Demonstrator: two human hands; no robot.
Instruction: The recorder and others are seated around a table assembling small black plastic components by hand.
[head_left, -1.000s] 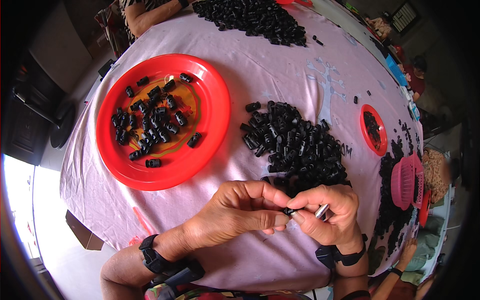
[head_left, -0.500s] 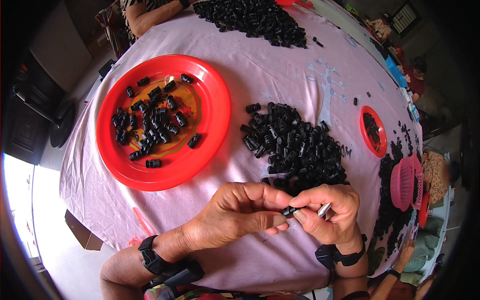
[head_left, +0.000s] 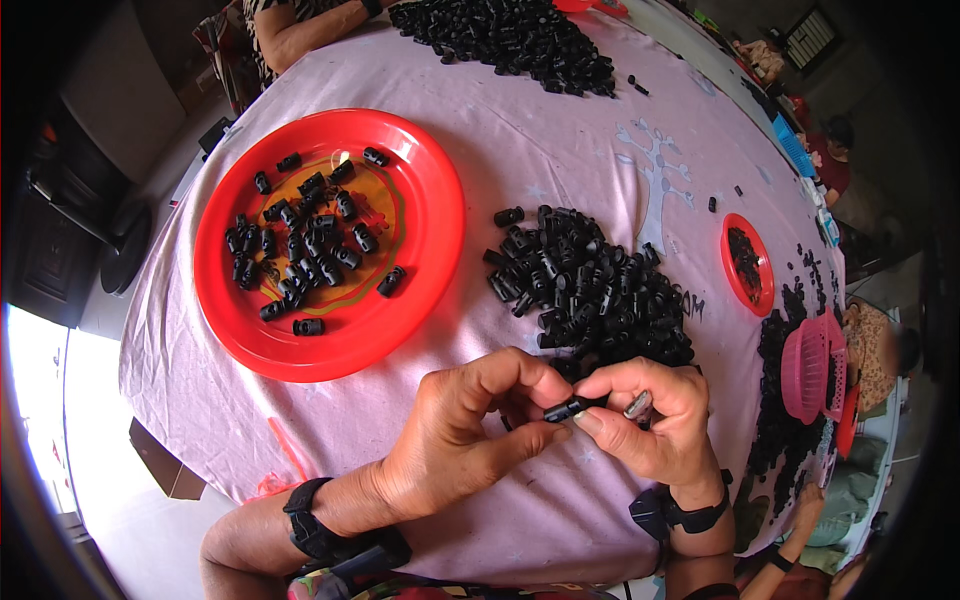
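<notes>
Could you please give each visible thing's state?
Black part: pinched, tilted
Right hand: pinching black part
Left hand: curled around black part, contact unclear
Metal piece: held in right hand
Large red plate: partly filled
Black pile: heaped loosely
Small red plate: holding dark pieces
Pink basket: contents unclear
Tablecloth: spread, wrinkled

the table (head_left: 560, 140) is dressed in a pale lilac cloth bearing a light blue tree print toward the right edge. off its left edge stands a dark panelled front (head_left: 50, 240), cabinet or door not determinable, with a plain greyish wall (head_left: 125, 90) beyond. below the near left corner, a brown box (head_left: 165, 465) rests on pale floor (head_left: 130, 525). strong white light (head_left: 35, 370) shows on that side. past the far right corner, a barred panel (head_left: 808, 38), apparently a window, sits in dim surroundings.
</notes>
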